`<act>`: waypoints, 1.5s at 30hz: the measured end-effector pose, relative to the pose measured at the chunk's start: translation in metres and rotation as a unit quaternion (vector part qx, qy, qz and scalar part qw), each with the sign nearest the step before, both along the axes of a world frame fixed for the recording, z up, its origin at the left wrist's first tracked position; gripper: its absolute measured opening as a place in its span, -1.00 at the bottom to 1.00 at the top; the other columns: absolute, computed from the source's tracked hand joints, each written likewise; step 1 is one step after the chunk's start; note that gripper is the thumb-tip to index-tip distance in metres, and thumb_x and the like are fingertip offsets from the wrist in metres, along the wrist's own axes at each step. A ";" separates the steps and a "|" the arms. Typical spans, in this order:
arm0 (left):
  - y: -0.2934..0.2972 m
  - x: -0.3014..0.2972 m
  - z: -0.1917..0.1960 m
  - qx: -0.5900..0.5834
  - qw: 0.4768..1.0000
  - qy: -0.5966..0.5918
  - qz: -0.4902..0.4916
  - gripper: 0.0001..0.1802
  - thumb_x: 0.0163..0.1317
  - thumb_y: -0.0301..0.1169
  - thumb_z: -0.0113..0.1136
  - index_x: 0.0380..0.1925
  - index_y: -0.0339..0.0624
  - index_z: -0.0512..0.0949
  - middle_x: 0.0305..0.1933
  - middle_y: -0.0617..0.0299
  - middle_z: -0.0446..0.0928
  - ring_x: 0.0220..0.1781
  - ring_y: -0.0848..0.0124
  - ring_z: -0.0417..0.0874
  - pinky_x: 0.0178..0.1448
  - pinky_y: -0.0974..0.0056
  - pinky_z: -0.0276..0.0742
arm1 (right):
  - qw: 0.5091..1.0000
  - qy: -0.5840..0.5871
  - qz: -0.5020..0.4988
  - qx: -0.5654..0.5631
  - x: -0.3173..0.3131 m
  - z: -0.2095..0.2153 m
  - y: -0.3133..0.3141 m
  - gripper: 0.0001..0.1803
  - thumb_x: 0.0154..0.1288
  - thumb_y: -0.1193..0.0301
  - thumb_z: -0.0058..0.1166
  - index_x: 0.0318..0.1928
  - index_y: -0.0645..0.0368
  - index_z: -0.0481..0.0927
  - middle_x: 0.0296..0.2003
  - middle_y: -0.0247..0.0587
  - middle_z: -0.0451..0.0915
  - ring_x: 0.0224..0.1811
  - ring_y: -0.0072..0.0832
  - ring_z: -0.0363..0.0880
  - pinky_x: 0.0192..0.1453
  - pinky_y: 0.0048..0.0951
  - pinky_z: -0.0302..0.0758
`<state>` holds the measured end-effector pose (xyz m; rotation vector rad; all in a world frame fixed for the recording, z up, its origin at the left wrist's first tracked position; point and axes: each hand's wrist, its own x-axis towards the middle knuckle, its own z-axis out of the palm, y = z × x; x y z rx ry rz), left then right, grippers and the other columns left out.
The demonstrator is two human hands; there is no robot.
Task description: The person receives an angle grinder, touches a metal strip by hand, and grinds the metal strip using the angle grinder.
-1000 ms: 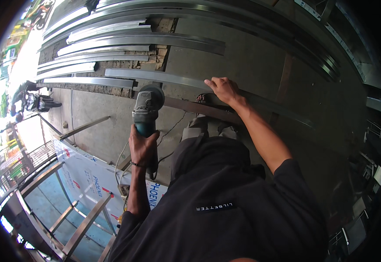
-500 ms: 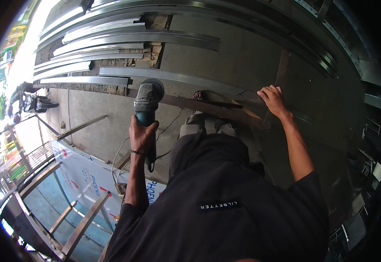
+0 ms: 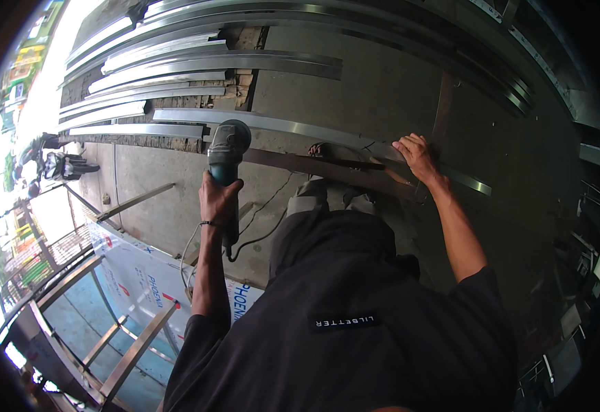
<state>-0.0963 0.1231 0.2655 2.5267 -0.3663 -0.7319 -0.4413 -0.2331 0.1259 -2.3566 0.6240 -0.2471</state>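
Left grip (image 3: pixel 219 200) wraps firmly round the body of a grey-and-teal angle grinder (image 3: pixel 224 154), its round disc (image 3: pixel 245 135) at the near side of a long silver metal bar (image 3: pixel 293 126); contact is hard to judge. Farther right, the right grip (image 3: pixel 418 156) has curled fingers at the bar; whether it pinches the metal, I cannot tell. If running, the one-handed grinder could kick on catching the bar's edge, endangering the nearby foot (image 3: pixel 318 149). Its trailing black cable (image 3: pixel 262 237) could snag.
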 end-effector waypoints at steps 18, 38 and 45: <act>-0.036 -0.064 0.011 0.032 0.995 0.056 -0.074 -0.40 -0.01 -0.24 0.44 -0.10 -0.49 0.46 -0.26 -0.30 0.68 -0.19 -0.10 0.79 -0.07 -0.02 0.66 | 0.999 0.012 0.000 0.036 0.012 0.001 0.009 -0.62 0.58 0.18 0.09 -0.33 0.21 0.64 -0.42 -0.17 0.59 -0.26 -0.18 0.53 -0.06 -0.15 0.37; 0.005 0.016 -0.003 0.031 0.999 -0.014 -0.014 -0.38 -0.03 -0.18 0.47 -0.15 -0.47 0.48 -0.26 -0.27 0.68 -0.19 -0.07 0.77 -0.05 -0.04 0.66 | 0.998 0.016 -0.004 0.060 0.015 -0.001 0.012 -0.57 0.59 0.14 0.08 -0.37 0.20 0.62 -0.48 -0.15 0.54 -0.31 -0.17 0.49 -0.07 -0.15 0.35; -0.008 -0.020 -0.003 -0.005 0.999 0.031 -0.040 -0.35 -0.02 -0.16 0.45 -0.11 -0.51 0.46 -0.25 -0.38 0.67 -0.12 -0.27 0.75 0.00 -0.09 0.65 | 0.998 0.024 -0.010 0.050 0.019 0.001 0.015 -0.56 0.59 0.13 0.07 -0.37 0.21 0.61 -0.47 -0.16 0.53 -0.30 -0.18 0.48 -0.06 -0.16 0.34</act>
